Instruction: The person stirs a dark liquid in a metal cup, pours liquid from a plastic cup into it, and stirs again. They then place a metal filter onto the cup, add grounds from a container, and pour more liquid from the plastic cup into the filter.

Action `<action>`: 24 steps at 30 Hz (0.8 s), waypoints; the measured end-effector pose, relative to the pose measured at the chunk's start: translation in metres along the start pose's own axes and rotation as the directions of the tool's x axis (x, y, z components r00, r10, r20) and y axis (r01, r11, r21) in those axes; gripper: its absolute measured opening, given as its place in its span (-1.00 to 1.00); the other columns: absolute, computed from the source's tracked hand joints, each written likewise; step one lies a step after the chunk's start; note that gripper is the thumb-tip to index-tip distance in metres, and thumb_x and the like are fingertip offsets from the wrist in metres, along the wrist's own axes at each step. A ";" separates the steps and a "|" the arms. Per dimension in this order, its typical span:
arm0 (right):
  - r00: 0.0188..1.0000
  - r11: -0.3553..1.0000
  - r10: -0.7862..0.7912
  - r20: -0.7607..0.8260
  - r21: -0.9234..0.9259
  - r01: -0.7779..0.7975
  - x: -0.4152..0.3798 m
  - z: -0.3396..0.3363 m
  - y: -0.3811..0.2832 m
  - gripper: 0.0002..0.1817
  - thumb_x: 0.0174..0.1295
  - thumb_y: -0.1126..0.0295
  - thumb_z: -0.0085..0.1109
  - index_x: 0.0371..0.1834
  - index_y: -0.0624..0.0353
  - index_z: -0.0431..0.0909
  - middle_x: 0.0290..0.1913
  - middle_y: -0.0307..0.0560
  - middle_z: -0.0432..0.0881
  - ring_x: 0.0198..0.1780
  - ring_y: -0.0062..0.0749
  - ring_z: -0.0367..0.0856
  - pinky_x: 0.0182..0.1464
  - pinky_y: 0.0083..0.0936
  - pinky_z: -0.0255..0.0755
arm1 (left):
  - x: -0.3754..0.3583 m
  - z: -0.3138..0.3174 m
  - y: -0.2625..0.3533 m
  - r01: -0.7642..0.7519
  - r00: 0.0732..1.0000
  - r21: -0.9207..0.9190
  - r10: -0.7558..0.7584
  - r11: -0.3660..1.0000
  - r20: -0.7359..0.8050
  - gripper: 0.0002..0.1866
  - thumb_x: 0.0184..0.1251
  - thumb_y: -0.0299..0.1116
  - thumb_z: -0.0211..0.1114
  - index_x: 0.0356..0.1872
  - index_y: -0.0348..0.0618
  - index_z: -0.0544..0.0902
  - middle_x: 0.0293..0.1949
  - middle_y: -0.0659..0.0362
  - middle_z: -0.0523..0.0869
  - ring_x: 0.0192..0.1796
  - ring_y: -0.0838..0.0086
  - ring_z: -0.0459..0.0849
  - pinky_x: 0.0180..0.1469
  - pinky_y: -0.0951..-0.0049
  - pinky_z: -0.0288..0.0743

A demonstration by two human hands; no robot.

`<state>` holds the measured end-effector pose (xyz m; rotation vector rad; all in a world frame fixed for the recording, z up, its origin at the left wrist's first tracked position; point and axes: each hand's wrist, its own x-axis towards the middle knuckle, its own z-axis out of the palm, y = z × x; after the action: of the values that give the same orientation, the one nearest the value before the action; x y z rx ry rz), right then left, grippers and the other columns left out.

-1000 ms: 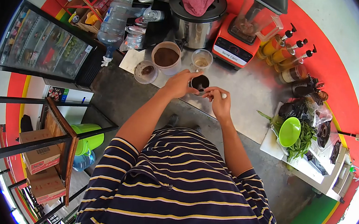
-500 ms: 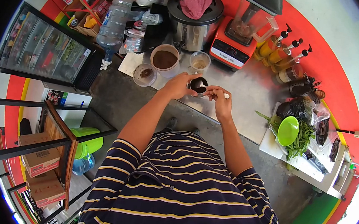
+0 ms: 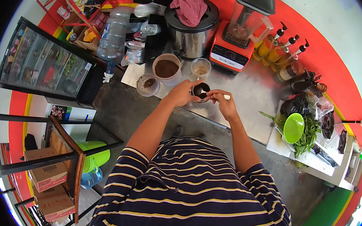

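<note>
Navy-sleeved arms [image 3: 150, 128] reach to the worktop's [image 3: 252, 115] front edge; the left hand [image 3: 180, 94] curves half-open round a small cup [image 3: 200, 88], the right hand [image 3: 227, 105] pinches a spoon [image 3: 226, 97], its tip now nearer the cup's right wall. Beyond stands a clear plastic cup [image 3: 201, 68].

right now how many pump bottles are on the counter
3, in a row right of the blender: the first bottle closest to it, the middle bottle next, the last bottle farthest off. More could be hidden behind the blender.
</note>
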<state>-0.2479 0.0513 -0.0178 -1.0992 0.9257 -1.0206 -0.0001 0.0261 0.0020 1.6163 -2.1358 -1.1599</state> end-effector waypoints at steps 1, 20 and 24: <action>0.999 0.999 -0.037 -0.008 -0.029 0.037 0.002 -0.002 0.003 -0.63 0.55 0.46 -0.01 0.02 0.47 0.81 -0.15 0.10 0.91 -0.09 -0.40 0.81 -0.04 -0.48 0.55 | -0.001 -0.001 0.001 0.003 1.000 -0.003 -0.003 1.000 -0.003 0.03 0.16 -0.09 0.77 0.71 0.53 0.48 0.10 0.06 0.70 0.22 0.13 0.73 0.33 0.16 0.57; 0.995 0.986 0.026 -0.095 -0.159 -0.041 -0.010 0.016 -0.008 -0.64 0.56 0.45 0.01 0.04 0.38 0.83 -0.15 -0.04 0.93 -0.12 -0.56 0.65 -0.03 -0.54 0.49 | -0.011 -0.001 0.007 -0.045 0.987 0.125 0.064 0.991 -0.145 -0.07 0.08 -0.02 0.80 0.59 0.31 0.66 0.24 0.15 0.58 0.39 0.15 0.54 0.39 0.10 0.55; 0.995 0.971 0.007 -0.103 -0.237 -0.031 -0.014 0.006 -0.017 -0.66 0.55 0.46 0.06 0.08 0.35 0.85 -0.17 -0.05 0.92 -0.10 -0.52 0.69 0.02 -0.52 0.52 | -0.012 -0.002 0.006 -0.091 0.982 0.164 0.115 0.982 -0.149 -0.07 0.06 0.00 0.80 0.57 0.28 0.67 0.32 0.15 0.55 0.43 0.14 0.51 0.43 0.06 0.56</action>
<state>-0.2487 0.0638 0.0016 -1.2436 1.1618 -0.9741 0.0007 0.0361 0.0108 1.5797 -2.2248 -0.8231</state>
